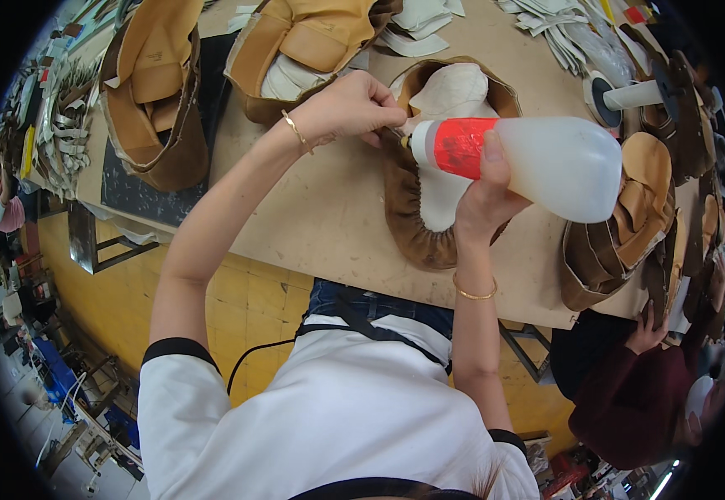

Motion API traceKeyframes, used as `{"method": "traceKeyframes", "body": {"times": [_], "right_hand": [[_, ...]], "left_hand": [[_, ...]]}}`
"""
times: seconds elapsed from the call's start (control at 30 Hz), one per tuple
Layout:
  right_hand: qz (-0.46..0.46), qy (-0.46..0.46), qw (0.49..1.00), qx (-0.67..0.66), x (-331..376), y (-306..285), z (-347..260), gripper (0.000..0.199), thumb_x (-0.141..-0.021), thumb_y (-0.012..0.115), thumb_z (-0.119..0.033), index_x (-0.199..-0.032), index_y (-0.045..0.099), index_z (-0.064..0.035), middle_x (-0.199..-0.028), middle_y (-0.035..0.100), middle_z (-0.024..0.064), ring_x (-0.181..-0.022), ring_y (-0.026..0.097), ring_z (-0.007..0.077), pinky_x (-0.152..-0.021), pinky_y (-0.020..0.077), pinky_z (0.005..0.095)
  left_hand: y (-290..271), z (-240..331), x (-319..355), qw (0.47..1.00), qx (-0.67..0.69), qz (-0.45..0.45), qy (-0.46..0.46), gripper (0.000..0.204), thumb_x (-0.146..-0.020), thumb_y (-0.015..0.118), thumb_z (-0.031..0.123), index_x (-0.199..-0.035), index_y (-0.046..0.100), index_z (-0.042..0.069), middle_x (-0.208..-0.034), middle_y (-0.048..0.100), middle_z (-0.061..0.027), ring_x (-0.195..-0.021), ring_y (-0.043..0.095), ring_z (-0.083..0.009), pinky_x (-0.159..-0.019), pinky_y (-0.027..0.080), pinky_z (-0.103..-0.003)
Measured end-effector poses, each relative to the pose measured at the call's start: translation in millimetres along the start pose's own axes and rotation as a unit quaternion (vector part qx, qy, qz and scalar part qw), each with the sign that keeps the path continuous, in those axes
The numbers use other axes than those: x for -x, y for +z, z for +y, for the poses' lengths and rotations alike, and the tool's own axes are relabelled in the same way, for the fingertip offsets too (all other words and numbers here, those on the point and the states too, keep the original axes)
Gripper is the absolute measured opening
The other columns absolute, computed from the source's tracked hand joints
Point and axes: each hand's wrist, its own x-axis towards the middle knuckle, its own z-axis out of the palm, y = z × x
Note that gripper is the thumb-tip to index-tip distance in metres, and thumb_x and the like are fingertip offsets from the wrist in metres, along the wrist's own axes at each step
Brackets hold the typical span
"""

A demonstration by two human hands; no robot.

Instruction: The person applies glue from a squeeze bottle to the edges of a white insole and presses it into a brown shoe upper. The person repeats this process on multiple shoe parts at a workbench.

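My right hand (487, 196) is closed around a translucent white plastic squeeze bottle (567, 162) with a red label, tipped on its side. Its nozzle points left, over the rim of a brown leather shoe upper (425, 237). That upper lies on the table with a gathered edge at the near end and a white insole-like piece (437, 200) inside. At its left rim, my left hand (350, 108) pinches thumb and fingers together just beside the nozzle tip. What sits between those fingertips is too small to tell.
More brown uppers with tan linings stand around: one at left (154, 125), one at the back (296, 50), a stack at right (621, 225). White cut pieces (546, 29) and a spool (629, 96) lie farther back. A co-worker's hand (646, 333) is at the right.
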Motion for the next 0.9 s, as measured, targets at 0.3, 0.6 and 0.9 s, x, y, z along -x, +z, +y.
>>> {"method": "traceKeyframes", "body": {"times": [0.3, 0.6, 0.9], "right_hand": [[-0.061, -0.029, 0.997, 0.046, 1, 7, 4, 0.040, -0.069, 0.076, -0.012, -0.100, 0.053, -0.0004, -0.092, 0.059, 0.0059, -0.082, 0.056, 0.0170, -0.080, 0.0454, 0.0320], [-0.104, -0.006, 0.995, 0.004, 12, -12, 3, 0.036, -0.069, 0.077, -0.009, -0.097, 0.058, -0.0002, -0.091, 0.062, 0.0070, -0.079, 0.059, 0.0167, -0.075, 0.0475, 0.0315], [-0.059, 0.110, 0.989, -0.075, 27, -45, -1, 0.032, -0.069, 0.076, -0.008, -0.096, 0.062, 0.0000, -0.095, 0.063, 0.0072, -0.085, 0.058, 0.0172, -0.078, 0.0467, 0.0313]], "left_hand": [[-1, 6, 2, 0.999, 0.017, -0.029, -0.016, 0.017, -0.081, 0.060, 0.015, -0.075, 0.062, -0.001, -0.072, 0.062, -0.0018, -0.065, 0.060, -0.0070, -0.059, 0.054, -0.022], [0, 3, 0, 1.000, -0.016, -0.012, -0.007, 0.017, -0.081, 0.059, 0.017, -0.074, 0.061, 0.002, -0.070, 0.060, -0.0003, -0.062, 0.057, -0.0048, -0.057, 0.050, -0.019], [14, -7, 30, 0.980, 0.174, 0.075, 0.058, 0.025, -0.089, 0.058, 0.023, -0.096, 0.055, 0.000, -0.097, 0.061, -0.0085, -0.082, 0.063, -0.0146, -0.074, 0.054, -0.026]]}}
